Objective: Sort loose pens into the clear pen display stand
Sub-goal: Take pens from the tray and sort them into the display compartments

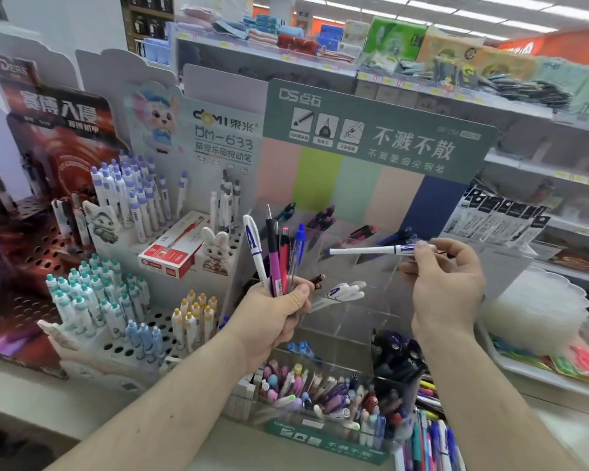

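The clear stand (347, 300) serves as the landmark; it sits on a pale surface (65, 402) in a shop aisle. The left hand (276, 311) is closed around a bunch of pens (276, 256), held upright in front of the stand's left side: one white with blue print, one black and magenta, one red, one blue. The right hand (446, 283) pinches a single white pen (371, 250) between thumb and fingertips, level, tip pointing left, in front of the stand's upper compartments. Those compartments hold a few dark pens (323, 217). A middle compartment holds white pens (344, 292) with blue print. The stand's lower bins (320, 392) are packed with mixed pastel and dark pens.

Behind the stand rises a green header card (378, 130) with pastel colour strips beneath. Left of the stand stands a white perforated rack (133, 341) carrying capped pens in purple, teal, yellow and blue, with a red box (174, 249) lying on it. Further left is a red rack (41, 253). Right of the stand, lower down, loose pens (429, 433) lie in a heap, and packets (497, 215) hang above. Store shelves (320, 59) with stacked goods run behind, under ceiling strip lights.
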Motion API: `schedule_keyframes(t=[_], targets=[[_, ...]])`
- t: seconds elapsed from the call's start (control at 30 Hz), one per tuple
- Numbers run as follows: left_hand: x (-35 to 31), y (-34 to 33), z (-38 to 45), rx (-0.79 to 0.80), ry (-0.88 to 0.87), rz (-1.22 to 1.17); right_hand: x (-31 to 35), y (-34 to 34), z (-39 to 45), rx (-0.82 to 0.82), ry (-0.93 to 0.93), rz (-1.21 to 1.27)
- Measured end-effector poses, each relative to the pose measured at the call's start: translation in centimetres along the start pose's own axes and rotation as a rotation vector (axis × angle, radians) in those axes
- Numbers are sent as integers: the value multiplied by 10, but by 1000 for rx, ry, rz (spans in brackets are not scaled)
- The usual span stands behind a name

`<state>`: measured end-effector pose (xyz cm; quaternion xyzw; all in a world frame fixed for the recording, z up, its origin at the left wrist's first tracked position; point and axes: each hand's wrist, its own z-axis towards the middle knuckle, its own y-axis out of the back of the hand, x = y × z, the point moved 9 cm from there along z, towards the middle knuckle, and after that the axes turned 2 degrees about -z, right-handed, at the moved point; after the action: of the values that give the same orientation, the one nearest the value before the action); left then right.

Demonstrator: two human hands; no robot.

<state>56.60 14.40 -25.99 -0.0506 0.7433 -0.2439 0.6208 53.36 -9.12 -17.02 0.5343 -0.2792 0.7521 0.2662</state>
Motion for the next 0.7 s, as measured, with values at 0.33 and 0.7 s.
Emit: schedule_keyframes(t=[0.33,0.7], targets=[[13,7,-12,-17,42,197,-23,-22,-21,134,289,-465],[15,16,-20,-77,45,404,-41,-49,-39,318,567,-890]])
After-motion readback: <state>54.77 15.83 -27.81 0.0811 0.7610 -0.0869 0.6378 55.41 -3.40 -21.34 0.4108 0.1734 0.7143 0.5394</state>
